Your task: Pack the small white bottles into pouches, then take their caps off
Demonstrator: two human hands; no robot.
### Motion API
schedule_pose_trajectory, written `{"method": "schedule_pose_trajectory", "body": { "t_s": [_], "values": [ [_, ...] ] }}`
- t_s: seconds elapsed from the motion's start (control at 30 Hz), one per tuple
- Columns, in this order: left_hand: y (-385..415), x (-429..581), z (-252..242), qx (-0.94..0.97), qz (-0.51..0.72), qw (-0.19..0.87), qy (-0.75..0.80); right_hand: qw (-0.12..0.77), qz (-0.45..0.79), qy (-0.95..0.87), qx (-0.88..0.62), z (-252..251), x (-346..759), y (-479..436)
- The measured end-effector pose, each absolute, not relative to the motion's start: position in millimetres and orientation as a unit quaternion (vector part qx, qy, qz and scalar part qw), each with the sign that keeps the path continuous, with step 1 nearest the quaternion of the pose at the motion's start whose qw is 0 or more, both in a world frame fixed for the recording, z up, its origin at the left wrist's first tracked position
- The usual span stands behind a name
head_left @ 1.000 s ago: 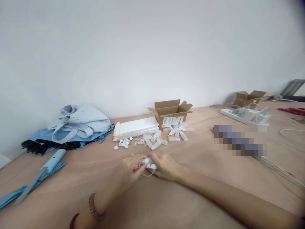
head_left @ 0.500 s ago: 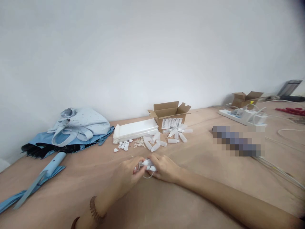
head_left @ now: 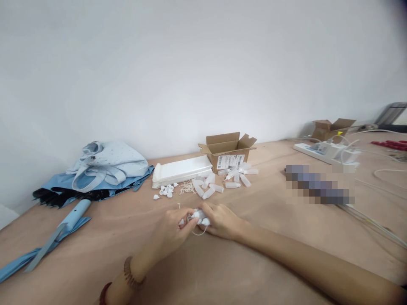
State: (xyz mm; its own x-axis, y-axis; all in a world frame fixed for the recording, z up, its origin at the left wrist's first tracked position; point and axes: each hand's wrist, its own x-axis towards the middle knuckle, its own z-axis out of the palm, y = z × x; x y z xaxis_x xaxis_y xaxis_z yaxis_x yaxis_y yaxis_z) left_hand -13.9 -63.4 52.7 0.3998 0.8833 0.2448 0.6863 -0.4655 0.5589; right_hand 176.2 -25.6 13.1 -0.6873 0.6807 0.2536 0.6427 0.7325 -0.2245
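My left hand (head_left: 178, 225) and my right hand (head_left: 221, 221) meet low in the middle, fingers closed around a small bunch of white plastic dropper bottles (head_left: 199, 216). A thin white string (head_left: 199, 234) loops down below the bunch. My fingers hide much of it, so I cannot tell which hand grips which bottle. Beyond my hands lie several loose translucent bottles (head_left: 209, 193), some white pointed caps (head_left: 167, 190) and a tangle of cream strings (head_left: 187, 187).
An open cardboard box (head_left: 228, 154) stands behind the bottles, beside a stack of white flat packs (head_left: 181, 170). At left are a pale blue bag (head_left: 111, 163) and a blue umbrella (head_left: 74, 214). A power strip (head_left: 327, 153), a blurred-out object (head_left: 318, 184) and cables are at right.
The view has shifted slightly. Both hands stay together around the bottles, with only a small movement of the fingers.
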Motion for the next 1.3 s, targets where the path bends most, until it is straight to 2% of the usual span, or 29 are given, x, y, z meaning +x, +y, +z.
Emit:
{"method": "schedule_pose_trajectory", "body": {
  "t_s": [0.4,0.63,0.8,1.3],
  "values": [
    [-64.0,-10.5,51.3,0.772,0.289,0.262,0.502,0.163,0.075,-0.914,-0.365,10.6,176.9,-24.5],
    [-61.9,-14.3,48.3,0.804,0.284,0.156,0.499,0.146,0.035,-0.917,-0.369,11.6,176.7,-26.3],
    [-63.6,-13.1,50.1,0.816,0.283,0.139,0.485,0.14,0.026,-0.918,-0.369,13.1,176.1,-26.8],
    [-62.2,-14.2,55.9,0.782,0.265,0.246,0.508,0.141,0.038,-0.921,-0.361,15.4,176.4,-27.8]
  ]
}}
